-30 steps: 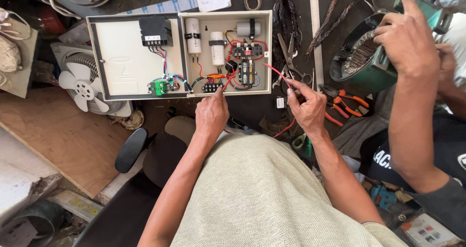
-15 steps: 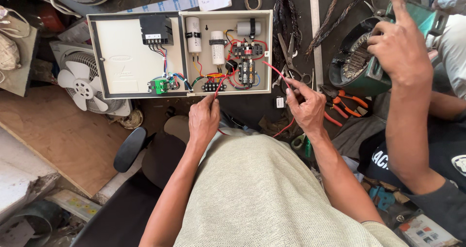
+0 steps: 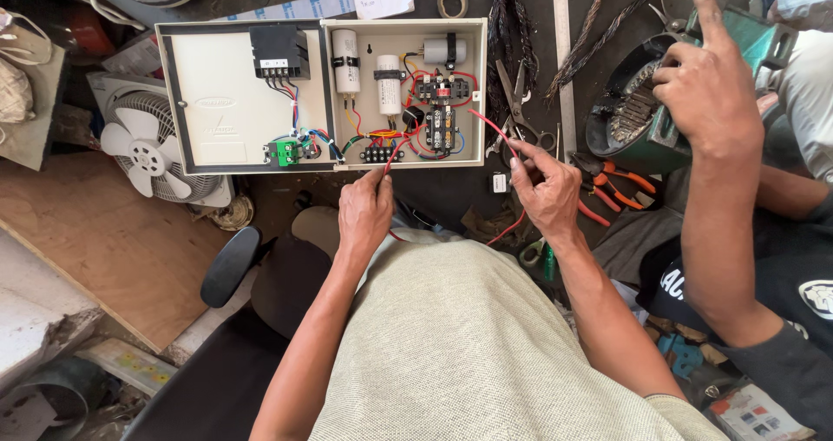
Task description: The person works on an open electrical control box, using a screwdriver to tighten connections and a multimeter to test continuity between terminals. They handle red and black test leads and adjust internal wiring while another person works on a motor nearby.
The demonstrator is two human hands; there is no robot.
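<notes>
A red wire runs from the open control box to the right hand, pinched in its fingertips just right of the box. The left hand, closed, seemingly grips another red wire's end at the box's lower edge.

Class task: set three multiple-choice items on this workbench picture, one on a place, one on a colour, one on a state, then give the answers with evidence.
1. Where is the white fan? A left of the control box B right of it C inside it
2. What colour is the wire pinched by the right hand? A blue B red C green
3. How is the box's door? A shut B removed C swung open

Answers: A, the fan sits beyond the box's left edge; B, a red strand runs to the fingers; C, the door lies flat, still joined, while the left hand reaches the bottom edge.
</notes>
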